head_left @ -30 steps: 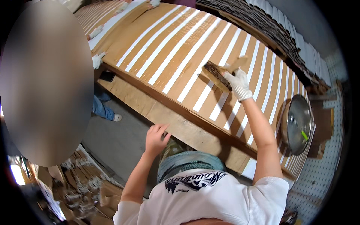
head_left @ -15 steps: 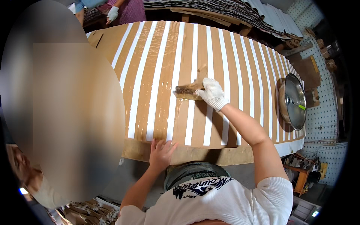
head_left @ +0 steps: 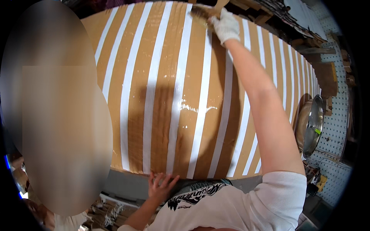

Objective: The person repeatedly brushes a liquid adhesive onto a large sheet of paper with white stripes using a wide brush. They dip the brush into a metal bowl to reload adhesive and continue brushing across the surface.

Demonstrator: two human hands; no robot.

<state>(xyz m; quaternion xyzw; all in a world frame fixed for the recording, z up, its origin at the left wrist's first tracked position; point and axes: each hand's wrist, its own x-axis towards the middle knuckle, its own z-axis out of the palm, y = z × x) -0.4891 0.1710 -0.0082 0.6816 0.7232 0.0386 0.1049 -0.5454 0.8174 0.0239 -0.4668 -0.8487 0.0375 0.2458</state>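
Note:
Brown cardboard sheets with white strips lie overlapped across the worktable, and wet, glossy streaks shine on them. Gloved in white, my right hand is stretched to their far edge. It grips a wide wooden brush, whose dark lower edge lies against the cardboard and is partly blurred. At the near edge rests my bare left hand, its fingers spread over the cardboard's rim and holding nothing.
At the right end of the cardboard stands a round metal basin with a bright green item at its rim. Stacked sheets lie beyond the far edge. A perforated wall closes off the right. A large blurred patch covers the left.
My right hand has pushed the brush from the middle to the far edge of the cardboard, leaving a shinier wet band. My left hand stays at the near edge. The view has shifted forward.

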